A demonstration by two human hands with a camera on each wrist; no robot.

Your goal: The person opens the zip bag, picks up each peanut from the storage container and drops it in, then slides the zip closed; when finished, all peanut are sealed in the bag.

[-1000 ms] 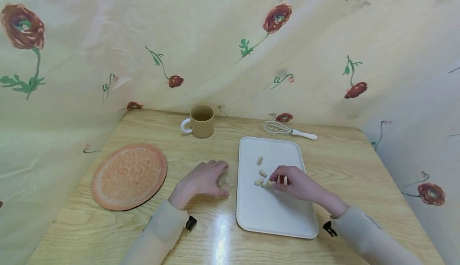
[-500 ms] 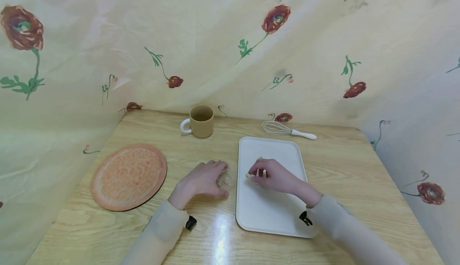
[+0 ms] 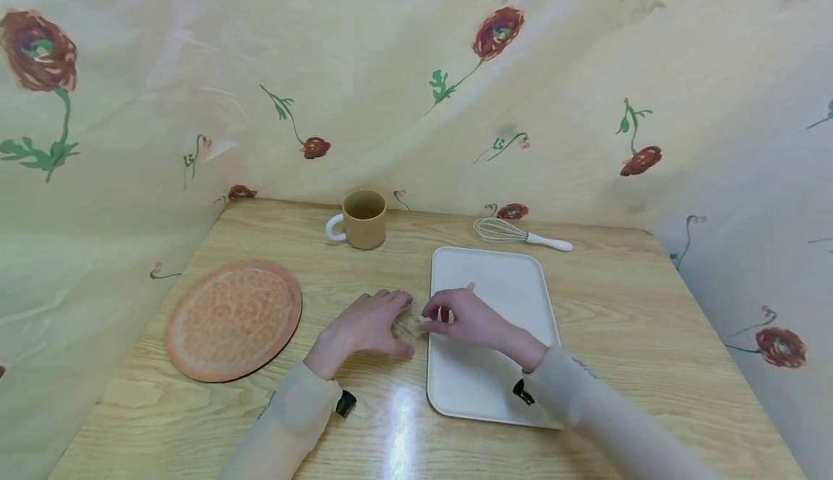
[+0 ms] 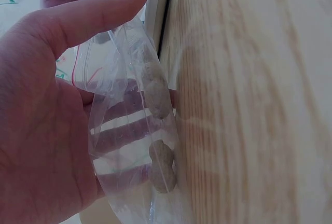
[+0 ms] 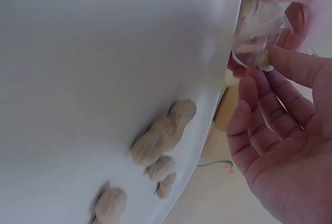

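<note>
A clear zip bag with a red line near its mouth stands on the table beside the tray. My left hand holds it, thumb on one side and fingers behind. Several peanuts show inside the bag in the left wrist view. At the bag's mouth, my right hand pinches one peanut between thumb and fingertips, over the tray's left edge. More peanuts lie on the white tray, mostly hidden behind the right hand in the head view.
A round pizza-patterned mat lies on the left of the wooden table. Along the back stand a brown mug with a white handle and a whisk, close behind the tray. Flowered cloth hangs around the table.
From among the peanuts on the tray, my right hand has moved left to the bag's mouth, carrying a peanut. My left hand has stayed in place at the bag.
</note>
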